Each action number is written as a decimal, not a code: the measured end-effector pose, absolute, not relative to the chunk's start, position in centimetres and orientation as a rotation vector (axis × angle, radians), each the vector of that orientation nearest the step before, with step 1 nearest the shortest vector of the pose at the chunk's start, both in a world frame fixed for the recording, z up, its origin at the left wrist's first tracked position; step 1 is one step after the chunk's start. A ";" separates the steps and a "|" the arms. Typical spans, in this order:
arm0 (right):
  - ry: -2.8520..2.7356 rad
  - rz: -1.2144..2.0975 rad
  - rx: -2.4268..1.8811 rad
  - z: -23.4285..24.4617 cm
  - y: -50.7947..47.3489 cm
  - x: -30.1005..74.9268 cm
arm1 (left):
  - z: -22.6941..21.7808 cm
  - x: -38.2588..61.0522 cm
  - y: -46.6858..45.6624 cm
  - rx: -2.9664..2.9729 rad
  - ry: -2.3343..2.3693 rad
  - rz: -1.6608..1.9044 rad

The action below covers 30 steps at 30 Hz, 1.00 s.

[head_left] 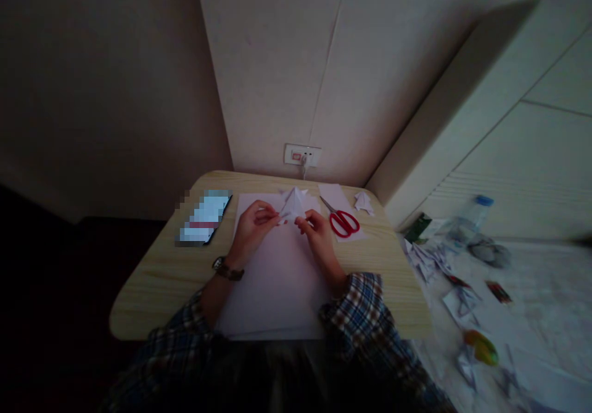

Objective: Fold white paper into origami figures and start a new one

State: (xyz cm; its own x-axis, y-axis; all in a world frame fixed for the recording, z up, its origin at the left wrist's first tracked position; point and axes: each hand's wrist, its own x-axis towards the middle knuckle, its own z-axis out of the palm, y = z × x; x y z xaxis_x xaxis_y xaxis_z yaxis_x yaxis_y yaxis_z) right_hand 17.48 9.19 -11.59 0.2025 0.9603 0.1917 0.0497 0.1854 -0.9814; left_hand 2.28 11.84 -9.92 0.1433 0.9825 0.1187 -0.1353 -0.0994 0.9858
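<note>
A folded white paper figure [294,203] with a pointed top stands between my two hands near the far side of the table. My left hand [255,223] pinches its lower left edge between thumb and fingers. On the other side, my right hand [316,230] grips its lower right corner, fingers curled. Beneath both hands lie large white paper sheets [272,290]. Just right of my right hand, red-handled scissors [343,223] rest partly on a white paper strip [331,192]. The underside of the folded figure is hidden.
A phone [206,216] with a lit, blurred screen lies left on the wooden table [157,290]. A small folded paper piece [364,203] sits at the far right corner. A wall socket [302,155] holds a plug. Beyond the right edge are scattered papers [428,260] and a plastic bottle [476,212].
</note>
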 end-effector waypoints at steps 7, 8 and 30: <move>-1.219 0.846 -1.273 -11.7 9.1 17.5 | -9.9 2.5 11.8 1.276 0.982 1.150; -1.227 0.844 -1.280 -11.7 9.1 17.5 | -9.9 2.4 11.8 1.291 0.997 1.142; -1.308 0.960 -1.275 -12.5 9.5 17.5 | -10.6 2.3 12.0 1.344 0.968 1.055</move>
State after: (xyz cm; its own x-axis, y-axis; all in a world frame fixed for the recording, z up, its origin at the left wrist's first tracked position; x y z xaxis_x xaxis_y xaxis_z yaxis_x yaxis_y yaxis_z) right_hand 17.47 9.52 -12.55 0.0892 0.9868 0.1350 0.1672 0.1188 -0.9787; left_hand 2.30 12.02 -10.60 0.2648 0.9628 0.0530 -0.0297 -0.0468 0.9985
